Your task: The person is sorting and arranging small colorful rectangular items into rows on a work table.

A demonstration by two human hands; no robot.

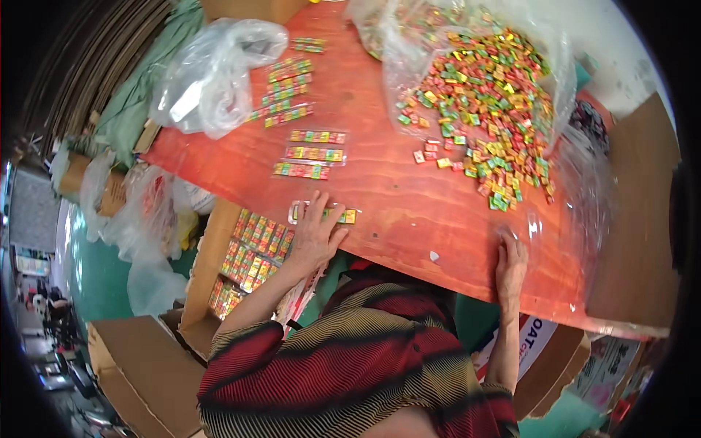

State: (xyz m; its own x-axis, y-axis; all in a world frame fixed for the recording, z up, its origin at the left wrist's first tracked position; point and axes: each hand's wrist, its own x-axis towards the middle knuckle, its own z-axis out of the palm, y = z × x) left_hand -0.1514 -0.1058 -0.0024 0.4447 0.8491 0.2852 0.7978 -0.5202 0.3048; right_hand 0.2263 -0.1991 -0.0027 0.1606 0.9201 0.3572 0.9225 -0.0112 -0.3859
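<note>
My left hand (314, 235) lies at the near edge of the red table, fingers stretched over a clear strip pack of small wrapped candies (350, 217). Yellow and green pieces show past its fingertips; the rest of that pack is under the hand. Farther right, my right hand (512, 263) is at the table's front edge, its fingers drawn together beside a faint glint of clear plastic. Whatever it holds is too small to make out. Beyond the left hand lie filled strip packs (315, 153) in short rows, with more rows (288, 91) farther back.
A heap of loose wrapped candies (504, 109) spills from a big clear bag (401, 66) at the back right. An open carton (201, 270) holding filled packs stands below the left edge. Crumpled clear bags (219, 73) lie back left. A cardboard panel (635, 219) rises at right.
</note>
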